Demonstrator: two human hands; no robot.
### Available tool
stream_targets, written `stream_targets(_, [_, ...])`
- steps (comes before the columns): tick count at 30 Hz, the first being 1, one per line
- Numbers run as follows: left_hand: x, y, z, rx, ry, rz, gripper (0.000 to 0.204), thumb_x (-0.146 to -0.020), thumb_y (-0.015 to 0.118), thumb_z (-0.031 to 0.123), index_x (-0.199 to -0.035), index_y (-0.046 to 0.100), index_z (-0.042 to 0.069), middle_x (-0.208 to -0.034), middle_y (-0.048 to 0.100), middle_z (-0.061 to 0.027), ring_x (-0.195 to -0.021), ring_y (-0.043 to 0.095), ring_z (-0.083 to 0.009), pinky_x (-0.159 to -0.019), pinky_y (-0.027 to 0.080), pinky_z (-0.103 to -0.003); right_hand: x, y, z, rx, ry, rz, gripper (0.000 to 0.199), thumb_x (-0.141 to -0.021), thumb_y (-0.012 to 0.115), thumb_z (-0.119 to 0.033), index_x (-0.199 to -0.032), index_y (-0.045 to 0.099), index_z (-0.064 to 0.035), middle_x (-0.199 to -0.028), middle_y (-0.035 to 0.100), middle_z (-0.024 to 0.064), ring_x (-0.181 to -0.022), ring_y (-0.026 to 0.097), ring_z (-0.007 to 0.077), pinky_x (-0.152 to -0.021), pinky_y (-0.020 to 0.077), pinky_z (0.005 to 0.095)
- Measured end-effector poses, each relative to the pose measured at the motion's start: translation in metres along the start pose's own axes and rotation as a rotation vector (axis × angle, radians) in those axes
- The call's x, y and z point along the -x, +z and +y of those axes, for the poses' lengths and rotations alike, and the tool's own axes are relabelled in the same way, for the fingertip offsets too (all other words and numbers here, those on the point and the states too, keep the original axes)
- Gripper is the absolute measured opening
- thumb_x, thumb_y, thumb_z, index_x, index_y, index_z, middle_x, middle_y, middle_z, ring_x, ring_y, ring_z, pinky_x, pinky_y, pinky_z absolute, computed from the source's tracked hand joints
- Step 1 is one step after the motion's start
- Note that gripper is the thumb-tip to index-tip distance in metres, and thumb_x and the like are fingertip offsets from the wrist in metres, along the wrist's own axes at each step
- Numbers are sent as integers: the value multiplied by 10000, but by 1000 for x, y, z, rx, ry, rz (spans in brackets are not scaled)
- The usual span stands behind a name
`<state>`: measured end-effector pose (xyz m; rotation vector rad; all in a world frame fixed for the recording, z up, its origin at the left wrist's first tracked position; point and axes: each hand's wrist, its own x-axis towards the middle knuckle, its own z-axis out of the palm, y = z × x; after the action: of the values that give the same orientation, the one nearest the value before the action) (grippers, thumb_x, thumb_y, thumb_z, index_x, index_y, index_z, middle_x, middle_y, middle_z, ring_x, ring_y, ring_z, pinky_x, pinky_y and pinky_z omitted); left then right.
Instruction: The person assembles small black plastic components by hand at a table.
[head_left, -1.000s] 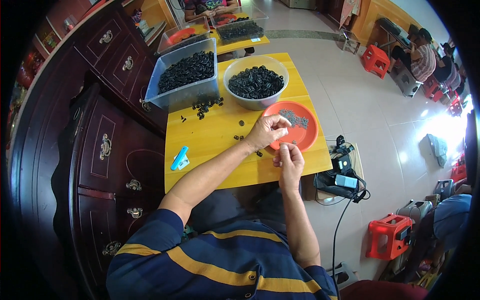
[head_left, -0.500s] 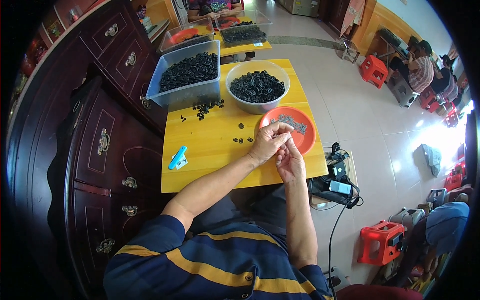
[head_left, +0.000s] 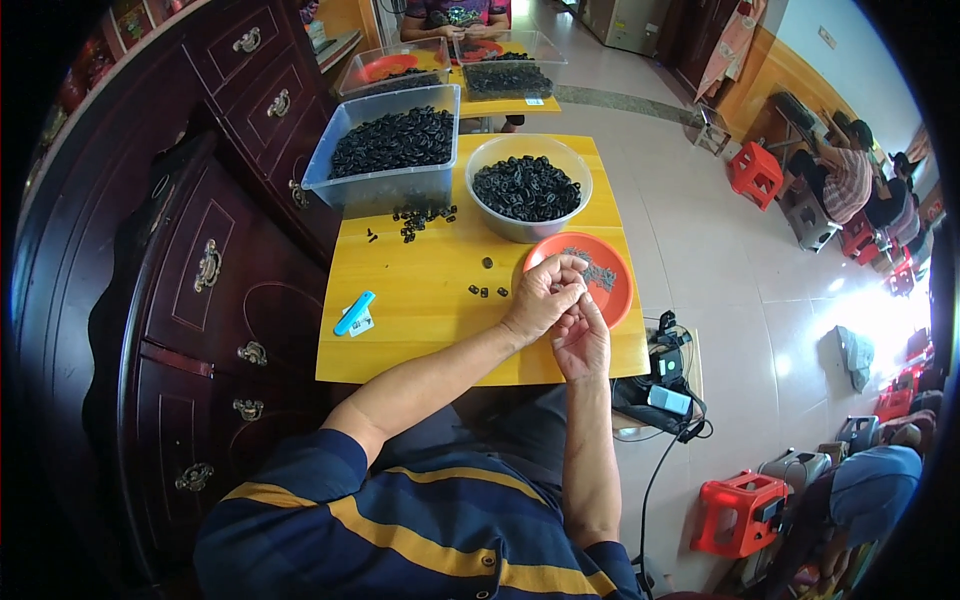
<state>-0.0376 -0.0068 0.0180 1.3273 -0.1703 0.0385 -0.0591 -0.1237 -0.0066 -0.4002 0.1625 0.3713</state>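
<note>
My left hand and my right hand meet at the fingertips over the near left side of an orange plate. Both are closed in a pinch; what lies between the fingers is too small to make out. Small grey metal pieces are heaped on the plate. Behind it stands a round translucent bowl full of small black oval parts. To its left, a clear bluish bin holds more black parts. Several loose black parts lie on the yellow table, left of my hands.
A light-blue flat tool rests on a white label at the table's left. A dark wooden cabinet borders that side. Cables and a device sit right of the table. Ahead, another person sits at a second table with clear bins.
The whole view has shifted slightly, so the table and bins appear a little lower. My hands stay pinched together over the plate, with only small finger movement.
</note>
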Motion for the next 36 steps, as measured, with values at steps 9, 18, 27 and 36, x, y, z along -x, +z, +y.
stream_targets(9, [-13, -1, -21, -289, 234, 66, 230, -912, 574, -20, -1140, 582, 12, -873, 604, -17, -762, 595, -60, -701, 519, -228, -7, 3, -16, 664, -306, 176, 117, -958, 629, -203, -937, 622, -88, -754, 631, -8, -605, 563, 50, -518, 430, 175])
stream_targets(18, [-19, 7, -34, 66, -56, 26, 186, -959, 536, 42, -1144, 555, 47, -849, 551, 32, -730, 536, -39, -644, 484, -208, -21, -12, -35, 1309, -584, 257, 191, -949, 615, -207, -849, 625, -44, -681, 641, 67, -566, 590, 140, -533, 471, 293])
stream_targets(27, [-16, -13, -41, -52, 52, 61, 190, -966, 535, 63, -1150, 560, 24, -877, 547, 23, -728, 508, -35, -649, 468, -202, -9, -4, -39, 1969, -802, 310, 113, -882, 645, -163, -882, 645, -49, -788, 699, 129, -678, 691, 284, -617, 526, 400])
stream_targets(36, [38, -28, -7, -202, 136, 105, 198, -970, 537, 51, -1162, 579, 30, -886, 573, 14, -773, 550, -36, -718, 483, -210, 23, 17, 15, 957, -254, 92, 187, -990, 596, -221, -939, 648, -49, -777, 642, 6, -652, 585, 86, -589, 463, 229])
